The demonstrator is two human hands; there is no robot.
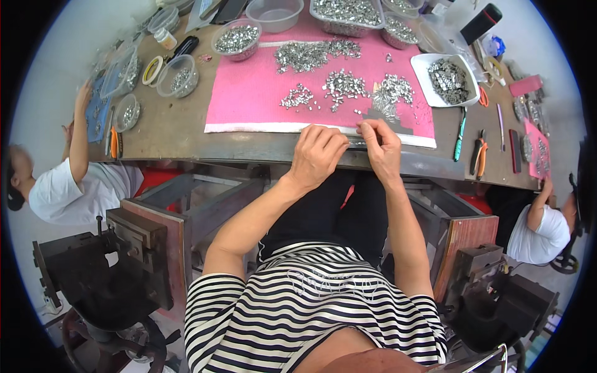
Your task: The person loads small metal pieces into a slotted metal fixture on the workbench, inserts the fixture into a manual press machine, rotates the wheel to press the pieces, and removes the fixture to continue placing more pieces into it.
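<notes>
My left hand (317, 154) is bent in at the near edge of the workbench (180, 133), its fingers curled and the tips drawn toward the thumb; whether they pinch anything I cannot tell. My right hand (382, 148) is just beside it, thumb and forefinger curved toward each other, but their grip is too small to make out. A thin glint of metal (356, 143) shows between my hands, and I cannot tell whether either one holds it.

Right beyond my hands lies the pink mat (249, 102) with its white border. Just ahead of my right hand is a pile of slender metal strips (387, 105); a little farther and to the left are a heap of small metal clips (344, 84) and a smaller cluster of metal bits (296, 96). The larger metal pile (303, 56) lies beyond those.

To the right of my right hand are a white tray of metal parts (423, 68), green tweezers (460, 135) and orange-handled pliers (479, 155). Well left of my left hand stands a round clear tub (165, 84).
</notes>
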